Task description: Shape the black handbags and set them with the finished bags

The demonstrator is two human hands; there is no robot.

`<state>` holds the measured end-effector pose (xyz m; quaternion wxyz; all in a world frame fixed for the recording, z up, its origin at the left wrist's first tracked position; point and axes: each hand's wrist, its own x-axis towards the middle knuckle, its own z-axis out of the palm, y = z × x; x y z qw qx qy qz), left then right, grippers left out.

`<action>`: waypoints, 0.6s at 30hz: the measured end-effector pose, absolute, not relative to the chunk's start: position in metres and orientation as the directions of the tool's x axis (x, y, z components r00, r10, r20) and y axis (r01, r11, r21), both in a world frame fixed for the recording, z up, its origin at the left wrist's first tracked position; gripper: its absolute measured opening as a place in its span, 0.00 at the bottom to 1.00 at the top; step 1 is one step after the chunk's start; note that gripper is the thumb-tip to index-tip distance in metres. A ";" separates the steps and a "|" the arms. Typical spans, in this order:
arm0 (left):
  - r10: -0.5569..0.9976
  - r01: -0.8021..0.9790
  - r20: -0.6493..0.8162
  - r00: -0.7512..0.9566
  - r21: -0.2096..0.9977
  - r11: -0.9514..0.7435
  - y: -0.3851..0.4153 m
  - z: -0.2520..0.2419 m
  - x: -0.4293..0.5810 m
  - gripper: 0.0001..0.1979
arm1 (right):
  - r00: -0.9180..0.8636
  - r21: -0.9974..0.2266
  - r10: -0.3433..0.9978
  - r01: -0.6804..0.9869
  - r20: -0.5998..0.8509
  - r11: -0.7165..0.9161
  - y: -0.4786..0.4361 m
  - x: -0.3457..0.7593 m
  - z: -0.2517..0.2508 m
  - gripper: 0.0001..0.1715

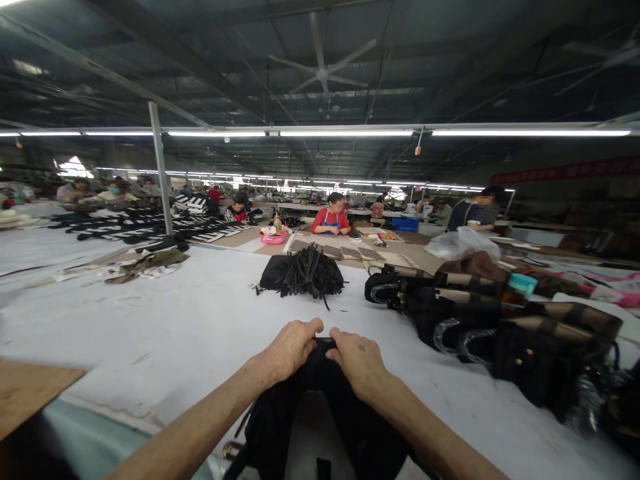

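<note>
In the head view a black fabric bag [325, 373] lies at the near edge of the white table, partly hidden by my forearms. My left hand [295, 347] pinches its far edge between thumb and fingers. Close beside it, my right hand [357, 357] grips the same edge, thumb toward the left. A short stretch of the dark edge shows between the two hands. A gold-coloured metal fitting [231, 450] sits at the bag's lower left. Beyond my hands lies a pile of black strips [310, 270] on a dark bundle.
Several black bags [530, 353] with tan linings stand in a row at the right, with a teal-lidded jar [520, 287] among them. A brown board [35, 390] is at the near left. Black-and-white pieces [140, 220] cover the far left. A person in red [330, 220] sits across the table.
</note>
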<state>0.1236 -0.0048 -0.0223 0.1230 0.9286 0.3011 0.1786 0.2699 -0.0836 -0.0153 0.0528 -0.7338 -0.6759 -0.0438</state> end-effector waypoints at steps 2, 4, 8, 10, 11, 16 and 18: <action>0.611 0.516 0.259 0.748 0.352 -0.781 -0.003 -0.024 0.123 0.13 | 0.008 -0.028 0.991 1.000 0.135 -0.005 -0.080 0.272 -0.012 0.11; 0.622 0.513 0.255 0.740 0.383 -0.768 -0.002 -0.025 0.123 0.14 | -0.042 -0.036 0.989 0.998 0.139 0.048 -0.076 0.275 -0.010 0.14; 0.639 0.504 0.243 0.730 0.441 -0.743 0.000 -0.027 0.123 0.16 | -0.068 -0.056 0.990 0.996 0.123 0.075 -0.072 0.279 -0.009 0.14; 0.657 0.500 0.243 0.714 0.480 -0.721 0.000 -0.029 0.123 0.18 | -0.060 -0.065 0.992 0.996 0.115 0.068 -0.071 0.280 -0.008 0.13; 0.669 0.494 0.241 0.703 0.511 -0.703 0.001 -0.030 0.123 0.18 | -0.059 -0.072 0.992 0.995 0.113 0.068 -0.070 0.279 -0.007 0.13; 0.773 0.457 0.098 0.627 0.758 -0.466 0.002 -0.035 0.119 0.18 | -0.198 -0.188 0.974 0.958 0.112 0.216 -0.068 0.279 -0.003 0.12; 0.806 0.457 0.018 0.591 0.816 -0.354 0.003 -0.036 0.117 0.16 | -0.226 -0.224 0.968 0.943 0.109 0.246 -0.066 0.280 -0.003 0.12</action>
